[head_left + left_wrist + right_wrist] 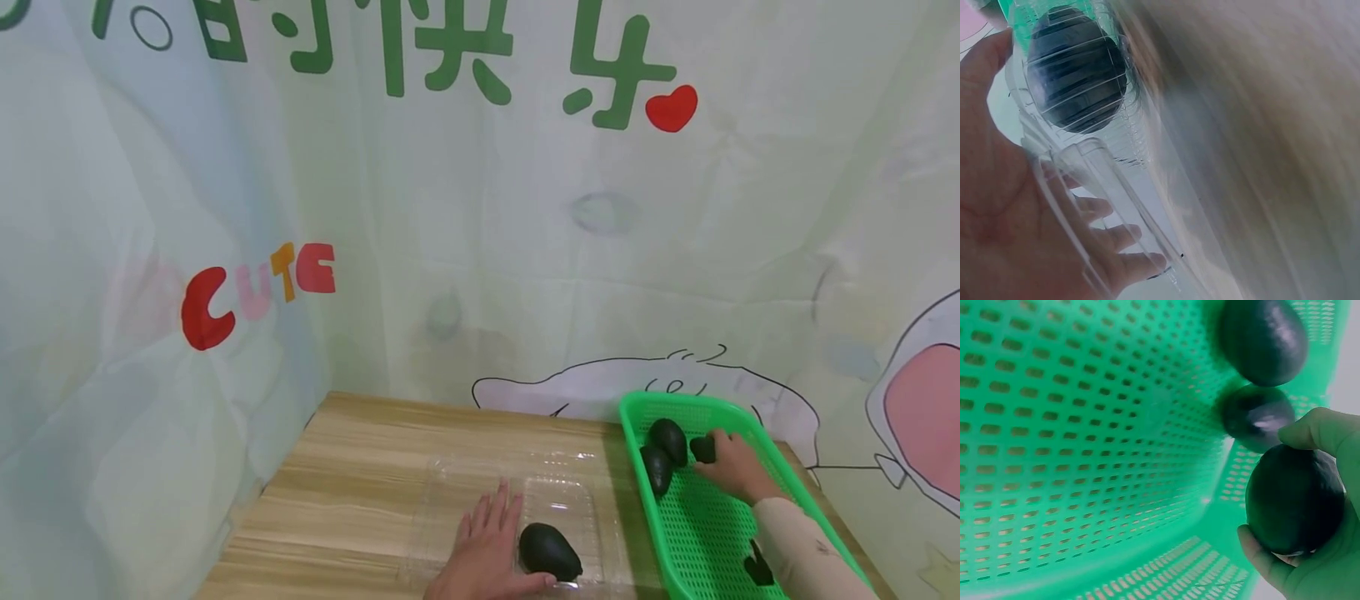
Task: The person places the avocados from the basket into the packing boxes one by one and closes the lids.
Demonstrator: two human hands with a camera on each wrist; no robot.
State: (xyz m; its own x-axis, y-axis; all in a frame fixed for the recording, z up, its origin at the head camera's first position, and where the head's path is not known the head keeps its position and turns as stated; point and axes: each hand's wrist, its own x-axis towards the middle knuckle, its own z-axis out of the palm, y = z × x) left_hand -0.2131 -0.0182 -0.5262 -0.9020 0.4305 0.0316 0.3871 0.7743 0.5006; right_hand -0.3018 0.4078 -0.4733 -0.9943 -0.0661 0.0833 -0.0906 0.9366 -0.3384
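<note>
A dark avocado (550,552) lies in the right part of a clear plastic clamshell box (465,475) on the table. My left hand (487,546), fingers straight and spread, rests on the box beside that avocado. In the left wrist view the avocado (1075,72) shows through the ribbed clear wall. Inside the green basket (637,408), my right hand (738,471) grips another avocado (702,449). The right wrist view has this avocado (1295,500) between thumb and fingers. Two more avocados (667,442) lie against the basket's left side.
The wooden table (345,483) carries the box at the front centre and the basket to its right. A printed cloth (450,250) hangs close behind the table and along its left side. A dark patch (757,564) shows by the right sleeve.
</note>
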